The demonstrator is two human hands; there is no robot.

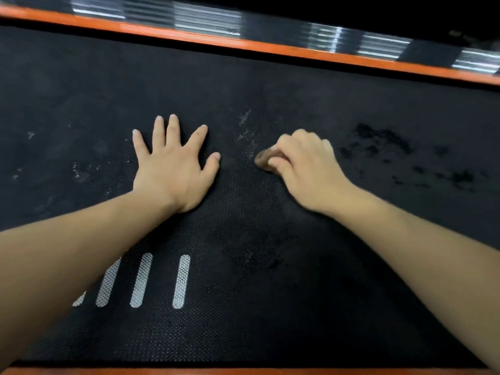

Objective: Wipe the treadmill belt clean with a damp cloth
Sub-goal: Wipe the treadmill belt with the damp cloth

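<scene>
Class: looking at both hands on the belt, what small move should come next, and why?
Probably push the cloth in the right hand forward over the whitish smudges just ahead; the left hand lies flat on the belt.

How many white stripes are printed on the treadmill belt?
4 white stripes, side by side on the treadmill belt near its close edge. Two show whole; the left forearm covers part of the other two and may hide more.

Dim, wide-angle view with bowed edges; glare streaks the motion-blurred side rail point(338, 40), and corners fall into black.
</scene>
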